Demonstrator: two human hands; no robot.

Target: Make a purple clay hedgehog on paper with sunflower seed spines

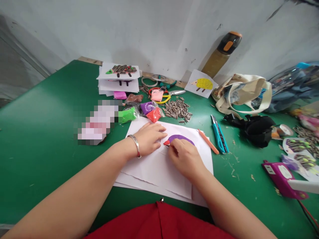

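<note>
White paper sheets (154, 166) lie stacked on the green table before me. On the top sheet is a flat purple clay shape (178, 136) with a small red clay tip (166, 142) at its left end. My left hand (149, 137) rests open on the paper, fingers spread, their tips just left of the red tip. Curled over the lower edge of the purple shape, my right hand (185, 156) has its fingers closed. Whatever they hold is hidden, and the hand covers part of the shape.
Bagged clay in green (128, 115), purple and red lies behind the paper, beside a pile of sunflower seeds (176, 109) and scissors (177, 92). An orange stick tool (208, 142) and a teal utility knife (219, 134) lie right. Hedgehog pictures (122, 70), a bottle (220, 54) and a cloth bag (243, 93) stand at the back.
</note>
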